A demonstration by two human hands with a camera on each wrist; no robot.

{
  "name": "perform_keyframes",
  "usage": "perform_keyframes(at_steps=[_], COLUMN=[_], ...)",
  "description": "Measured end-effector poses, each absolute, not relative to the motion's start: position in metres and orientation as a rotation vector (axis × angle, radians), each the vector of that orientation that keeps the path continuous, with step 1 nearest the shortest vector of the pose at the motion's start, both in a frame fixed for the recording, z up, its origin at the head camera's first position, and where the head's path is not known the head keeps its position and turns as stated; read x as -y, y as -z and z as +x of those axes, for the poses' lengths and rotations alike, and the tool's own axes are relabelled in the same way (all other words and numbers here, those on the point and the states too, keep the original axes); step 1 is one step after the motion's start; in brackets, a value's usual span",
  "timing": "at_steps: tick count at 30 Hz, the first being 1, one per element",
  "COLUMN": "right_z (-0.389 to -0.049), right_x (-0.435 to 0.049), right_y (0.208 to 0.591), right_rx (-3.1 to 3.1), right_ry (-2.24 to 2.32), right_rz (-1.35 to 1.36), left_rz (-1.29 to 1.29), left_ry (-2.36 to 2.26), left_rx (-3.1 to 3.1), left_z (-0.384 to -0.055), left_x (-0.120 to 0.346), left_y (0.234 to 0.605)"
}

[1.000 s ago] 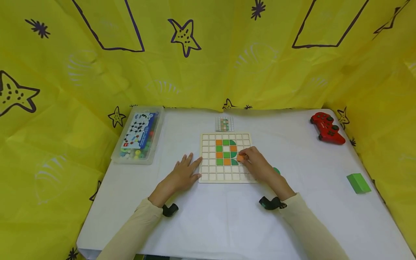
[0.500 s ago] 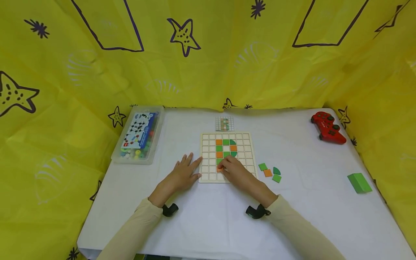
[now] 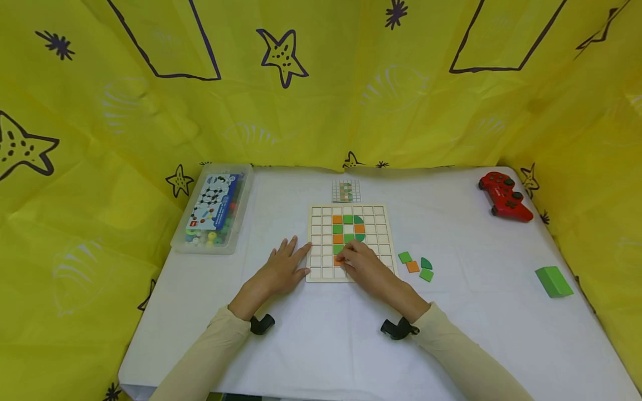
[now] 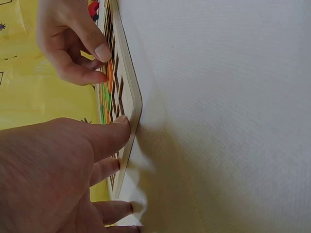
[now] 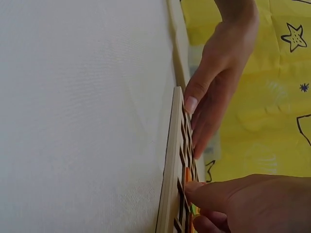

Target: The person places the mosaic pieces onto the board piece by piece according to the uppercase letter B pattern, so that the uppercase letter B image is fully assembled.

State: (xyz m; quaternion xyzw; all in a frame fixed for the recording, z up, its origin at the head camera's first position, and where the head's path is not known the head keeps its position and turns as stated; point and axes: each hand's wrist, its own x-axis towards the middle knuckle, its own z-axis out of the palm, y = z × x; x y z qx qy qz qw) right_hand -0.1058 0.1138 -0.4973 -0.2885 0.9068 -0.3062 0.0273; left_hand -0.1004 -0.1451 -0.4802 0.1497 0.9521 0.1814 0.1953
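A wooden grid board (image 3: 321, 273) lies on the table with square and curved tiles set into it, orange and green. My left hand (image 3: 284, 267) rests spread at its left edge, the thumb on the rim in the left wrist view. Over the lower middle of the grid, my right hand (image 3: 368, 267) pinches an orange square tile (image 3: 338, 260) at the bottom of the left tile column. The right thumb meets that tile's edge (image 5: 187, 174) in the right wrist view. This hand hides some tiles beneath it.
Loose tiles (image 3: 412, 267), green and orange, lie right of the board. A small pattern card (image 3: 346, 191) is behind it. A clear plastic box (image 3: 213, 209) stands at left; a red game controller (image 3: 505, 196) and a green block (image 3: 554, 282) are at right.
My right hand has moved left across the board with the orange tile, from its right side to the bottom of the left column, uncovering the loose tiles. The left hand has stayed put.
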Motion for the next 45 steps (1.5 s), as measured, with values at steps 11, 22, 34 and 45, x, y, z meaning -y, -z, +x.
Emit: perform_keyframes(at_steps=[11,22,34,45], right_z=[-0.108,-0.104,-0.112,-0.119], right_x=[-0.176,-0.224,-0.229,-0.233], right_y=[0.483,0.474,0.487,0.491], right_rx=[-2.842,-2.835,-2.804,-2.785], right_ry=[0.870,0.710,0.897,0.987], right_rz=[-0.386,-0.091,-0.142,-0.303], left_rz=[0.431,0.439,0.434,0.435], left_ry=[-0.505,-0.514,-0.516,-0.506], left_rx=[-2.672,-2.670,-2.658,-2.658], left_z=[-0.100,-0.098,-0.098,-0.098], left_x=[0.146,0.146,0.145,0.146], left_y=[0.481,0.479,0.478,0.477])
